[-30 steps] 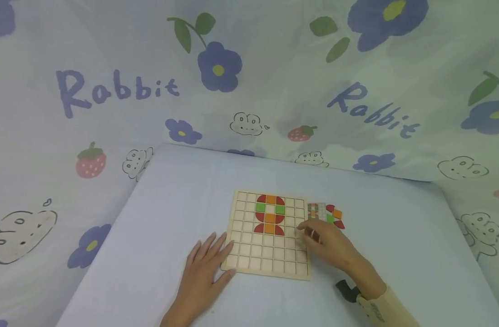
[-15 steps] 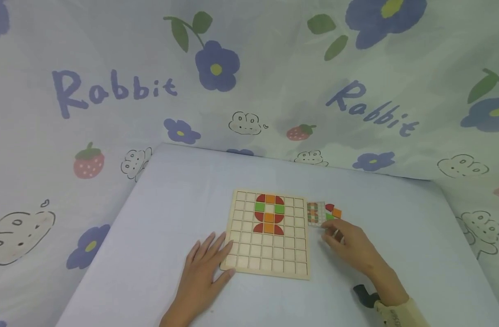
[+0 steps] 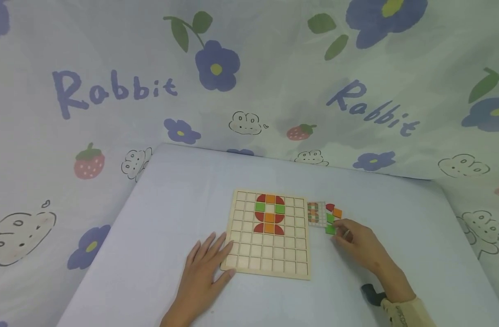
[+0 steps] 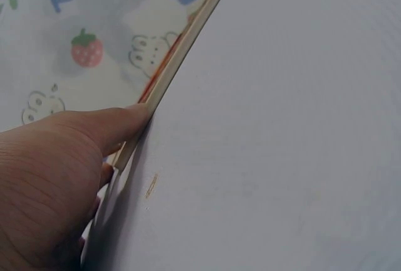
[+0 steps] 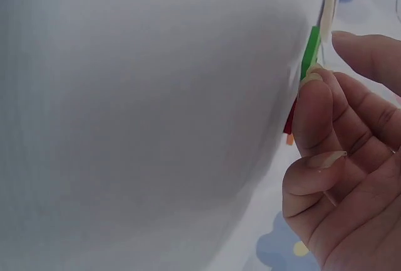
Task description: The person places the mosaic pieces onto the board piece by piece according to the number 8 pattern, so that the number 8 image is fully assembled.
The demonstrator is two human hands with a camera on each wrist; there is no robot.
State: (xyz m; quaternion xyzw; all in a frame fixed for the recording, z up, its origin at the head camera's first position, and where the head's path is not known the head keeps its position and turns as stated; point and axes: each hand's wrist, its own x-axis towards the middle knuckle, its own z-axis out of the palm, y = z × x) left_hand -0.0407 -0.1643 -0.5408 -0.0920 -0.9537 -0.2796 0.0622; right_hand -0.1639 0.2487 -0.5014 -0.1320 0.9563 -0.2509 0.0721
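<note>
A wooden grid board lies on the table, with red, orange and green tiles set in its upper middle cells. My left hand rests at the board's lower left corner, fingers spread; in the left wrist view its thumb touches the board's edge. My right hand is at the loose tiles right of the board. Its fingertips are at a green tile, also seen as a green tile in the right wrist view. There the thumb stands apart from the fingers, which are bent.
A small pattern card lies against the board's right edge. Beside it are another green tile, an orange tile and a red tile. A printed curtain hangs behind the white table.
My right hand has moved right, from the board's right edge past the card to the loose tiles. The card and a lower green tile have come into sight. My left hand stays put.
</note>
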